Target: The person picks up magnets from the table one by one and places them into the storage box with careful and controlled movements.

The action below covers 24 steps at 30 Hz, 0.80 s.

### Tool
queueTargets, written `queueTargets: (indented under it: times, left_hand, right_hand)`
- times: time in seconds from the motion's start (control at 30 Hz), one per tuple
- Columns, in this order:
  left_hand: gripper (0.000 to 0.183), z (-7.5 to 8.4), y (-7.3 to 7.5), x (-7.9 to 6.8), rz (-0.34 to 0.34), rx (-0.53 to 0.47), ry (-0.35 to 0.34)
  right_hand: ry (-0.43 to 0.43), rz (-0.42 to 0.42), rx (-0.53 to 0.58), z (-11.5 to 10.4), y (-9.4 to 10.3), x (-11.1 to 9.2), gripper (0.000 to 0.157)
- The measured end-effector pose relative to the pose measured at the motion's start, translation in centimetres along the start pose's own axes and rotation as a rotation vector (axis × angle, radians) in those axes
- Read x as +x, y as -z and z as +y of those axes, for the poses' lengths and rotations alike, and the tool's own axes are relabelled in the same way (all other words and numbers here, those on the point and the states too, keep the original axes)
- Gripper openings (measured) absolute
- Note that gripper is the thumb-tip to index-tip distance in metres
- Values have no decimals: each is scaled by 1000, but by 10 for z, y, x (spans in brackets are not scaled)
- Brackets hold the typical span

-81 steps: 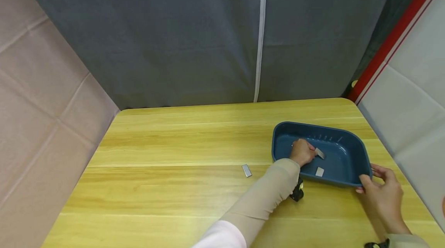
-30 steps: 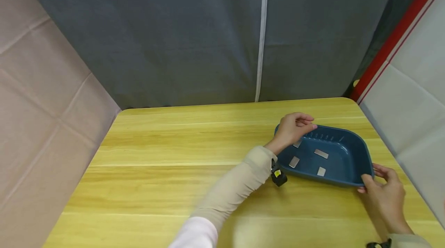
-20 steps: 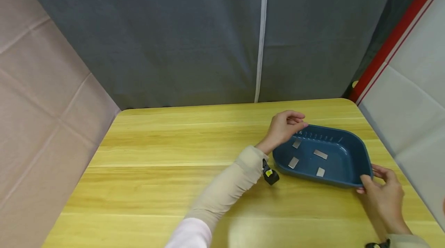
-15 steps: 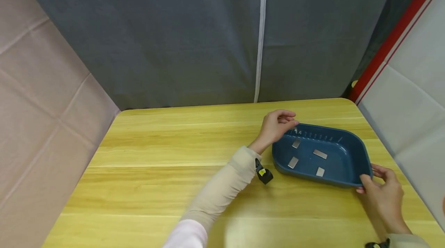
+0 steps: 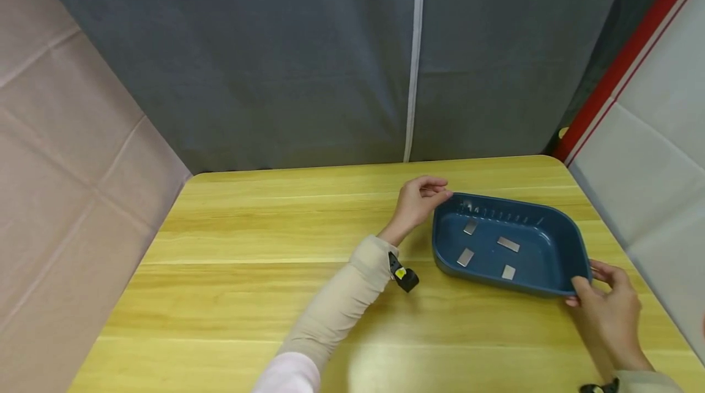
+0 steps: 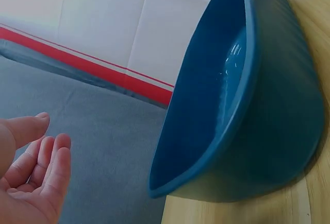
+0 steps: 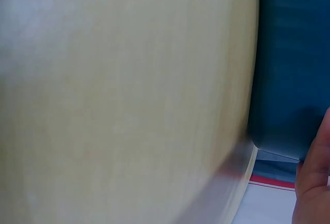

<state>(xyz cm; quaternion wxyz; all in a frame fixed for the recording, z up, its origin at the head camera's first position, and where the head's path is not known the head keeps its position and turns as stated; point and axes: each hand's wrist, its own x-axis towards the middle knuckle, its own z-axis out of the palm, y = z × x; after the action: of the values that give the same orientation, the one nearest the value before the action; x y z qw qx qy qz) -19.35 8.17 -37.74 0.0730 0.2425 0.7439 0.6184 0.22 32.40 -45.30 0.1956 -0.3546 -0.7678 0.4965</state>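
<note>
A dark blue plastic bin (image 5: 534, 264) sits at the right of the table. Several small flat silvery rectangles lie apart on its floor, one a longer piece (image 5: 508, 244) and another near the front wall (image 5: 508, 272). My left hand (image 5: 417, 204) hovers by the far left corner. The left wrist view shows that hand (image 6: 49, 177) with loosely bent fingers, nothing in them and a gap to the bin (image 6: 283, 95). At the near right corner my right hand (image 5: 611, 310) grips the rim, thumb on top. Only part of this hand (image 7: 313, 183) enters the right wrist view.
The wooden table (image 5: 248, 258) stretches left of the bin. Behind it hangs a grey curtain (image 5: 275, 62). A pale wall panel (image 5: 655, 154) with a red border (image 5: 622, 56) stands close on the right, and a pinkish panel (image 5: 82, 154) on the left.
My left hand has left the bin's inside and moved left past its far corner. The longer piece has turned. A piece seen earlier on the table is out of sight; my sleeve covers that spot.
</note>
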Motion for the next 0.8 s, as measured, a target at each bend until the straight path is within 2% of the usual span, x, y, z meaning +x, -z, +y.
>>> queueTargets:
  times: [0.2,0.43,0.8]
  left_hand:
    - [23,-7,9,-2,9,4,25]
    - [23,-27,19,-8,7,56,63]
    - [26,-50,36,-20,-51,120,138]
  right_hand:
    - [-12,9,0,-2,-3,-1,29]
    - [0,-6,-4,-2,-3,0,29]
    - [5,-16,-6,-1,-2,2,30]
